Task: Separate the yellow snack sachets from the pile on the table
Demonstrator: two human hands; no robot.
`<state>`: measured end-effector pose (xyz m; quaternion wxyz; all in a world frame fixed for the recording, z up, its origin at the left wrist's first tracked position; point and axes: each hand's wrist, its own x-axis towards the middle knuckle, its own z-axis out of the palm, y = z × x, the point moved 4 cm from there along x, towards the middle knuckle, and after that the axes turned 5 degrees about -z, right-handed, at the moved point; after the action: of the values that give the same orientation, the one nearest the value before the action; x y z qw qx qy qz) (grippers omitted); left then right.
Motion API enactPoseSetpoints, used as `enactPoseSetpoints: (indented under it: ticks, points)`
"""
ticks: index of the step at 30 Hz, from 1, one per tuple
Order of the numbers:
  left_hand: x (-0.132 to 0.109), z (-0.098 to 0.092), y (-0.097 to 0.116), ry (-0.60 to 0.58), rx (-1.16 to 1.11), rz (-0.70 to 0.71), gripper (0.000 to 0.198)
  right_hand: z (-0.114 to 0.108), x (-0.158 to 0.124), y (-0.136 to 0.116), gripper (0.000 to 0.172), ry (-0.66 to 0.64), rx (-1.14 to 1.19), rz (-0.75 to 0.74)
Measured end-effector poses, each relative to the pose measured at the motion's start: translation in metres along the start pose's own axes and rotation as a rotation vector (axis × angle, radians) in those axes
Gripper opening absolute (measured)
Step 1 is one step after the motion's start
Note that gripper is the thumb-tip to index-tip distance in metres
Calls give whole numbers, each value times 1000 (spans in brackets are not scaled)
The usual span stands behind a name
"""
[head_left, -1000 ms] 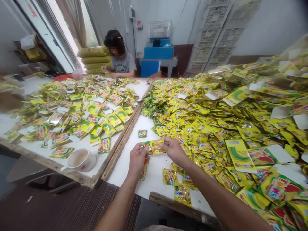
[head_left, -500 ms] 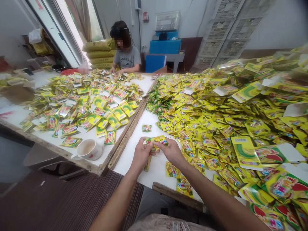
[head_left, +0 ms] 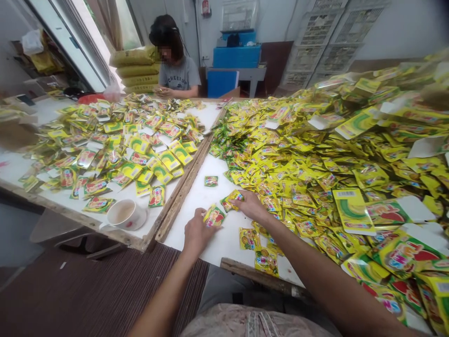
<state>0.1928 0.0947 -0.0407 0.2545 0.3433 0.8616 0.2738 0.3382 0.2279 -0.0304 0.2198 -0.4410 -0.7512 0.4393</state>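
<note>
White tabletop [head_left: 216, 164] below; left hand [head_left: 197, 234] clasps a packet [head_left: 214, 216]; right hand [head_left: 253, 207] pinches a sachet [head_left: 230, 200], long axis slanting down-left from its fingertips.

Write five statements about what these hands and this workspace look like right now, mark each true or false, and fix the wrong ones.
1. The left hand holds a watermelon-printed pack. True.
2. The right hand is empty. False: it pinches a yellow sachet.
3. The white mug stands on the right-hand table. False: it stands near the front edge of the left-hand table.
4. A single small green-edged packet lies by itself on the white tabletop, beyond the hands. True.
5. The stacked sacks at the back are bright blue. False: they are yellowish.
</note>
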Motion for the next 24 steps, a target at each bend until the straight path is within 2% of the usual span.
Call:
enactPoseSetpoints:
  ticks: [2,6,8,12,17,21,24]
  points:
    - [4,2,-3,-66,-201,27,43,2,-1,4,22,-91,76,21]
    - [4,14,-8,-401,-729,17,37,-1,-7,0,28,-284,327,56]
    - [2,17,-7,-484,-883,-22,39,-3,-9,-4,30,-309,350,72]
    - [-2,19,2,-503,-995,-55,41,0,-12,-14,33,-290,366,14]
    - [-4,18,12,-500,-1065,-73,45,-1,-13,-19,39,-6,271,-66]
    - [-5,17,15,-456,-1110,-65,44,3,-15,-19,34,19,6,-170]
    - [-6,16,14,-446,-1112,-80,43,2,-20,-17,30,24,-72,-239]
